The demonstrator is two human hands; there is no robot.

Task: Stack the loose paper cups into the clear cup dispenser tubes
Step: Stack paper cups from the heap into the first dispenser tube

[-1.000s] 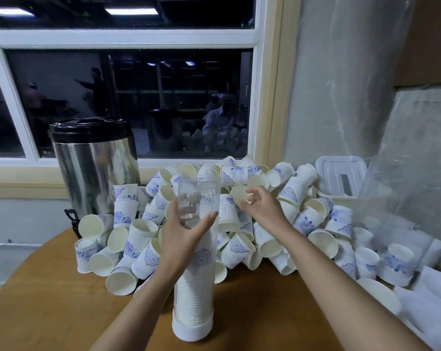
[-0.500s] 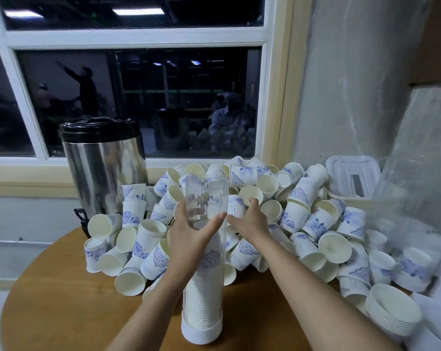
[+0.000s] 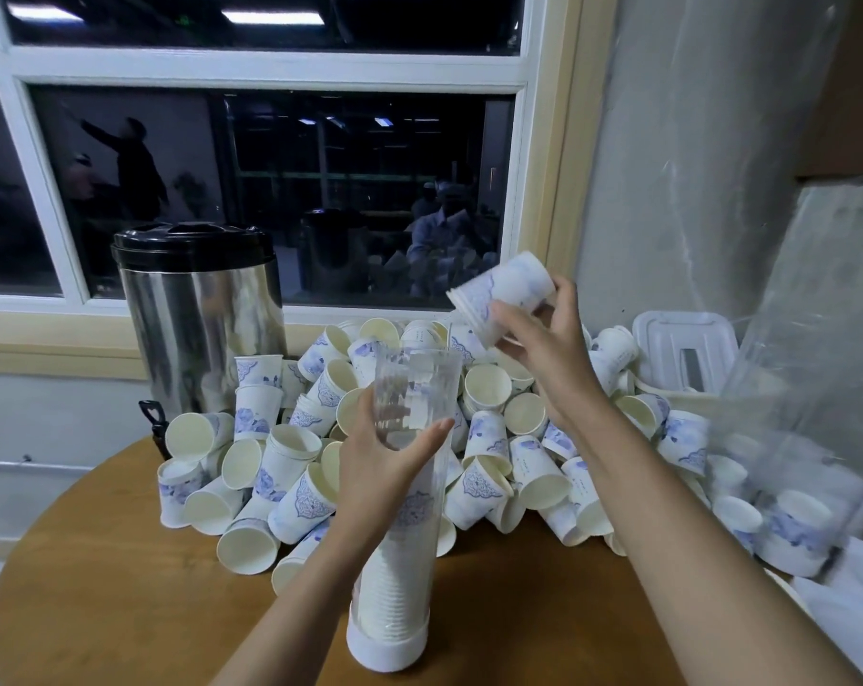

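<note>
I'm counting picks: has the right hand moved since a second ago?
Yes. The right hand has lifted out of the cup pile, up to window sill height, gripping a few nested cups.

Tube (image 3: 412, 438) stands on table (image 3: 97, 611) before cup pile (image 3: 488, 388), urn (image 3: 199, 319) behind-left

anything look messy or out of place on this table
The loose paper cups lie in a jumbled heap along the back of the table, tipped on their sides at all angles. The dispenser tube stands upright in the left hand; the right hand holds a nested stack of cups tilted. Nothing looks spilled or crushed.
</note>
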